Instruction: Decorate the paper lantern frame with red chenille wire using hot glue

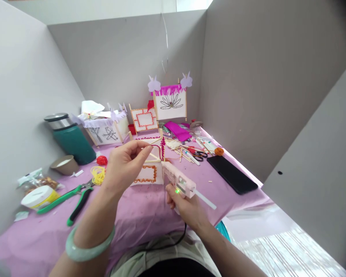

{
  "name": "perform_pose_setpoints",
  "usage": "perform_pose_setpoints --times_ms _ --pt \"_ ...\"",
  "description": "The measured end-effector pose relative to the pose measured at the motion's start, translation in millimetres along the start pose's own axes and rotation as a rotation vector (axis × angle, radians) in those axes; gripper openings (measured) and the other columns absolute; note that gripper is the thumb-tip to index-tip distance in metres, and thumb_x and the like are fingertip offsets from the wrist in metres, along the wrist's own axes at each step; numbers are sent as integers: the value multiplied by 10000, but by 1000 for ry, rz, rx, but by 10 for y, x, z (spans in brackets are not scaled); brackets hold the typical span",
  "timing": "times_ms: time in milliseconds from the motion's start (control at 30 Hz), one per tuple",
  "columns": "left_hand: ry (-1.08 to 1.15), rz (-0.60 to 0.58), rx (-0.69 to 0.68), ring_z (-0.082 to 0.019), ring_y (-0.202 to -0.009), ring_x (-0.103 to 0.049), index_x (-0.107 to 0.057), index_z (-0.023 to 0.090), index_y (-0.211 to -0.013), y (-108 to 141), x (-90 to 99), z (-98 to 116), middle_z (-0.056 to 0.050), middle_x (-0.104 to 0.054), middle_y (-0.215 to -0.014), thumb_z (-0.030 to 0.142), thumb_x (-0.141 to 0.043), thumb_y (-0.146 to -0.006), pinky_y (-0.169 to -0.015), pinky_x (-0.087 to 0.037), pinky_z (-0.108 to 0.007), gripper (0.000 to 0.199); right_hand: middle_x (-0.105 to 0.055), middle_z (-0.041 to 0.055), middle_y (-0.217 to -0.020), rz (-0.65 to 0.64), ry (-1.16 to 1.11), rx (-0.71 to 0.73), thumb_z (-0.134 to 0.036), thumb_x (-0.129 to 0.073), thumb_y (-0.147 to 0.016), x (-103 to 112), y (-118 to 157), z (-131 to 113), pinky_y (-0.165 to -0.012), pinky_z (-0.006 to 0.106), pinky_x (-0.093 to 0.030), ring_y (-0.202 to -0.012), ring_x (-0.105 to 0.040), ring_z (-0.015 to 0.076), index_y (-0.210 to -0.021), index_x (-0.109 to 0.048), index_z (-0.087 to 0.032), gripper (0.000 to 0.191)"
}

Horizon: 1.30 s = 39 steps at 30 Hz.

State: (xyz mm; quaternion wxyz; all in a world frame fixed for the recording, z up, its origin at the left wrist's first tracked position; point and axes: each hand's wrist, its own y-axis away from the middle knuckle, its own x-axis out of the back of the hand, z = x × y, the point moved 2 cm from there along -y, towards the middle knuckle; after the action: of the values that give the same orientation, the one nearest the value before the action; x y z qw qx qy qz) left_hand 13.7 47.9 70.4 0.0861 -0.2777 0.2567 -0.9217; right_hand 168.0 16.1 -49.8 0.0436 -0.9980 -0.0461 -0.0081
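Observation:
My left hand (pixel 129 159) pinches a dark red cord (pixel 157 146), which runs to the corner post of a small stick-framed lantern (pixel 158 177). Purple-red cord (pixel 163 148) is wound on that post. The lantern's front panel shows a wavy orange-brown border. My right hand (pixel 184 202) is wrapped round a pale pink glue gun (pixel 178 180) with a green light on. Its nozzle is beside the post, and a glue stick sticks out of its back. Part of the lantern is hidden behind my left hand.
Green-handled pliers (pixel 60 200), a teal bottle (pixel 73 142), a bowl (pixel 65 165) and yellow cord (pixel 98 175) lie left. A black phone (pixel 232 174), scissors (pixel 200 155) and loose sticks are right. Decorated lanterns (pixel 171 105) stand behind. Grey partitions (pixel 127 57) surround the table.

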Motion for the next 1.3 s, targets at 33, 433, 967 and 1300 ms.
perform_pose_setpoints --times_ms 33,433,967,1300 --pt "-10 -4 -3 -83 -518 -409 -697 168 -867 11 8 4 17 -556 -615 385 -623 -800 -472 -300 -215 239 -520 -8 -505 0 -4 1 -563 -544 -816 0 1 -5 -508 225 -448 -494 -530 118 -581 -553 -179 450" --pt "-84 -53 8 -96 -524 -422 -699 175 -843 88 38 -4 14 -566 -619 380 -605 -802 -478 -306 -215 229 -511 -4 -486 27 0 -9 -587 -560 -786 -26 -6 -31 -485 238 -456 -488 -532 130 -547 -530 -193 462" --pt "-74 -84 67 -84 -493 -372 -682 169 -838 232 98 -102 42 -461 -543 401 -605 -815 -452 -281 -205 246 -508 -9 -491 18 -27 -3 -570 -590 -781 -17 17 -23 -488 236 -450 -479 -521 124 -543 -535 -189 453" --pt "-195 -299 101 -112 -529 -454 -674 178 -805 455 -28 -241 6 -581 -606 406 -530 -845 -504 -323 -232 273 -517 -6 -507 34 -46 7 -573 -552 -833 52 32 120 -490 241 -430 -483 -514 125 -563 -542 -191 468"
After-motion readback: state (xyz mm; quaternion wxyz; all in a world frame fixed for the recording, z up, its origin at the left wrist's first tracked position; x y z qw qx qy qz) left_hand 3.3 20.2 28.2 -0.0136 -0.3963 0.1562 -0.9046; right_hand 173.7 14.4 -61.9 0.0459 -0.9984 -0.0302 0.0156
